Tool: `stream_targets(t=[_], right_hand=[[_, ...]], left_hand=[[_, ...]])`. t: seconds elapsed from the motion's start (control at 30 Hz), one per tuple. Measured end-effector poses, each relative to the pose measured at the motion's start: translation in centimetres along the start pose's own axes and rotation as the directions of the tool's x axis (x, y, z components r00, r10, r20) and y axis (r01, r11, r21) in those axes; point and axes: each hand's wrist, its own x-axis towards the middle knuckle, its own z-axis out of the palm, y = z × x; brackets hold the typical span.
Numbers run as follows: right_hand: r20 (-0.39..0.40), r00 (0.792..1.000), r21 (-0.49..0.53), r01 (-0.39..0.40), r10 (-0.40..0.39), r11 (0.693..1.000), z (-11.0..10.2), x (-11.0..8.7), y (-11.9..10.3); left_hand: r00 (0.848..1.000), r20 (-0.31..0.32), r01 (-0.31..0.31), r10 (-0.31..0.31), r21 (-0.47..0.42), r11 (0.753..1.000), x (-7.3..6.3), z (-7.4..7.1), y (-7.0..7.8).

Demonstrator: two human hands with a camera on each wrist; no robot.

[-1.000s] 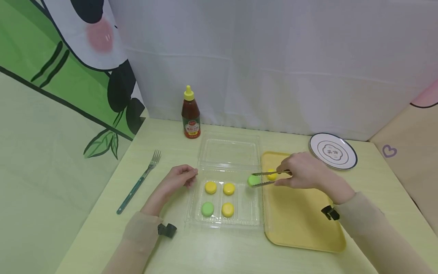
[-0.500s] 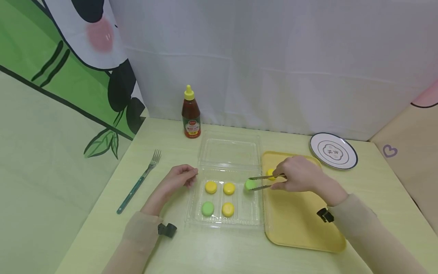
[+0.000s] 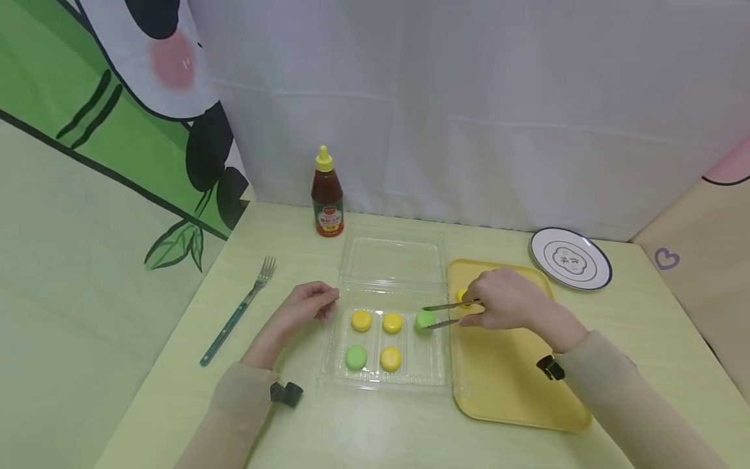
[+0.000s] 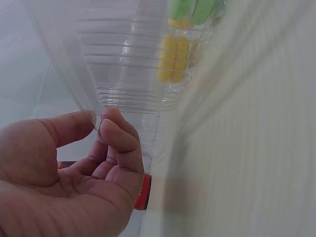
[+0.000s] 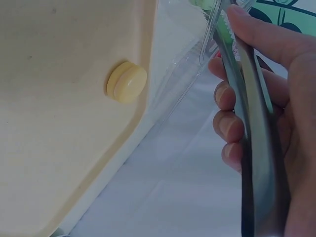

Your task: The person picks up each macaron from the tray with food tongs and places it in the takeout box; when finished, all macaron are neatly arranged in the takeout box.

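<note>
Macaron [image 3: 424, 320] — green — in tongs [image 5: 264, 163] between both hands [image 3: 305, 305] [image 3: 502, 298], nearer the right.

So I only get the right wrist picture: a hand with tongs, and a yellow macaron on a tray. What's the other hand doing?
Observer: The left hand pinches the edge of the clear box.
Visitor: Oh! I barely see that box. What sits in it?
Observer: Besides the macaron between the tips of the tongs, four others: three yellow, one green.
Visitor: And does anything lie to the left of that other hand?
Observer: Yes, a fork with a green handle.
</note>
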Motion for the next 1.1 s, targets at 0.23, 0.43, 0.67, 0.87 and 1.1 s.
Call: stream_targets(t=[0.23, 0.43, 0.67, 0.87, 1.1], right_hand=[[0.013, 1.0, -0.008, -0.005, 0.005, 1.0, -0.2, 0.3, -0.4], [0.038, 0.999, -0.012, -0.015, 0.015, 1.0, -0.4, 0.7, -0.9], [0.039, 0.999, -0.006, -0.032, 0.033, 0.999, -0.4, 0.9, -1.2], [0.044, 0.998, 0.004, -0.035, 0.035, 0.999, -0.4, 1.1, -1.4], [0.048, 0.998, 0.001, -0.037, 0.037, 0.999, -0.6, 1.2, -1.7]], left_hand=[[1.0, -0.006, 0.003, -0.003, -0.002, 1.0, 0.1, 0.0, -0.1], [1.0, -0.008, 0.002, -0.002, 0.0, 1.0, 0.1, 0.0, 0.0], [1.0, -0.006, -0.004, 0.004, -0.004, 1.0, 0.1, 0.0, 0.0], [1.0, -0.005, 0.002, -0.002, -0.004, 1.0, 0.1, -0.1, -0.1], [1.0, -0.002, -0.003, 0.003, -0.006, 1.0, 0.1, -0.1, -0.1]])
